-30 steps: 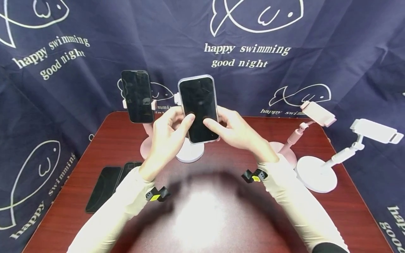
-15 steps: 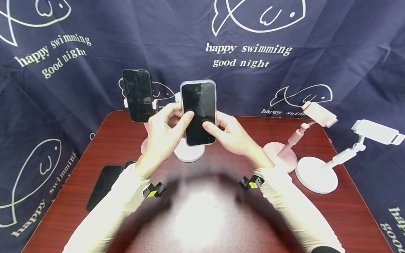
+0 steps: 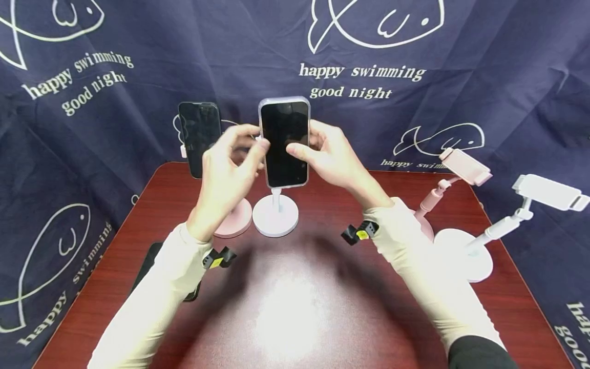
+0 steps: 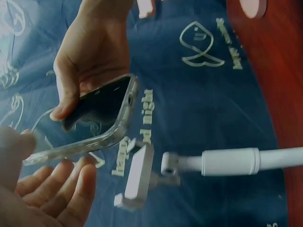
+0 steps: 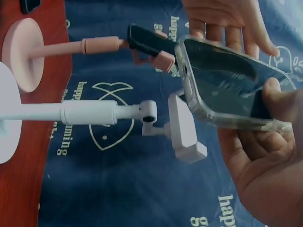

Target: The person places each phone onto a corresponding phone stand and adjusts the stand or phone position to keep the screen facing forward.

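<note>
My right hand (image 3: 332, 154) holds a smartphone (image 3: 286, 143) in a clear case, its thumb on the dark screen and its fingers behind. At the phone's left edge, my left hand (image 3: 230, 164) has its fingers loosely extended and no longer wrapped round the case; slight blur hides whether its thumb touches. Behind the phone stands a white phone stand (image 3: 275, 215). Its clamp (image 4: 138, 177) shows no phone in the left wrist view, and the held phone is close to it. The right wrist view shows the clamp (image 5: 182, 127) just beside the phone's lower end.
To the left, a pink stand (image 3: 235, 220) carries another phone (image 3: 199, 136), partly behind my left hand. Dark phones (image 3: 149, 259) lie at front left, mostly under my sleeve. A pink stand (image 3: 430, 200) and a white stand (image 3: 465, 251) stand at right.
The phone has risen and shifted slightly left with my right hand. My left hand has loosened from its edge and moved up and left, uncovering more of the white stand's base.
</note>
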`<state>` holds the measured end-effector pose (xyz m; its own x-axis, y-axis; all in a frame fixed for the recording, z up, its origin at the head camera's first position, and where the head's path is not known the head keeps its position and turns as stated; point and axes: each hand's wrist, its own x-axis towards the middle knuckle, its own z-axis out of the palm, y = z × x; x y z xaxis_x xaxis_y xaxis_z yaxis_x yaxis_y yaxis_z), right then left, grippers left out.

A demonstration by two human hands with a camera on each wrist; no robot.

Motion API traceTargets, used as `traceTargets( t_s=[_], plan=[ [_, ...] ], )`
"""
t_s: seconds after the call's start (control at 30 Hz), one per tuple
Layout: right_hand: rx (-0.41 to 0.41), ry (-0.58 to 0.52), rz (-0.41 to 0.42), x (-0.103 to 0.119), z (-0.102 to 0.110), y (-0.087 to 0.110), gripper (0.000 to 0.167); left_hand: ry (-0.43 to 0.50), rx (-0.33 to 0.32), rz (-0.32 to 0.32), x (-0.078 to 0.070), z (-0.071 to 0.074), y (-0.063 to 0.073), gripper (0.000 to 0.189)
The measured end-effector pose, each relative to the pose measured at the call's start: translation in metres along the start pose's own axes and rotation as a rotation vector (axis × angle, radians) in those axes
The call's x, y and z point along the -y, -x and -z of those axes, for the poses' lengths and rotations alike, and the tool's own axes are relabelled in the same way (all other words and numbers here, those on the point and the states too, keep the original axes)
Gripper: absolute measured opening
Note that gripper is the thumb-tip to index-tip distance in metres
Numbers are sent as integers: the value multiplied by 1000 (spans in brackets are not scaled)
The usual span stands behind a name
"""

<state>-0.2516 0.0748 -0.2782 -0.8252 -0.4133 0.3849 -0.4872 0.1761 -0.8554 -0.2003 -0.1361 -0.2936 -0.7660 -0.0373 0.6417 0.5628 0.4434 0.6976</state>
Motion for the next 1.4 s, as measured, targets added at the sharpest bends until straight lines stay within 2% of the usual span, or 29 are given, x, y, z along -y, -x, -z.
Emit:
traceTargets(
  t_s=[0.07,0.13,0.23,0.33,0.53,0.63,0.93,1.1,1.27,1.4],
  plan=[
    [-25,-38,-18,-2,1,-10,27,-21,-29,26,6,3,-4,31],
    [-49,-117,-29,-5,1,-18,28,-74,-28,59,12,4,-7,36],
    [-67,-249,-21,-10,0,-30,26,-120,44,125,21,4,-9,48],
    [-57,-326,-7,-15,-2,-38,21,-133,118,181,27,4,-11,56],
    [-22,-379,-14,-18,-5,-48,13,-105,155,200,31,5,-18,52],
    [-5,-416,-49,-20,-7,-51,7,-92,180,220,33,3,-22,50],
    [15,-464,-122,-32,-12,-57,14,-31,251,315,45,-3,-21,47],
    [39,-529,-187,-38,-14,-60,13,-16,237,330,50,-6,-20,45],
    [82,-522,-233,-40,-15,-59,12,95,239,323,54,-6,-20,48],
    [84,-530,-278,-38,-15,-56,15,161,263,318,53,-8,-21,40]
  ],
)
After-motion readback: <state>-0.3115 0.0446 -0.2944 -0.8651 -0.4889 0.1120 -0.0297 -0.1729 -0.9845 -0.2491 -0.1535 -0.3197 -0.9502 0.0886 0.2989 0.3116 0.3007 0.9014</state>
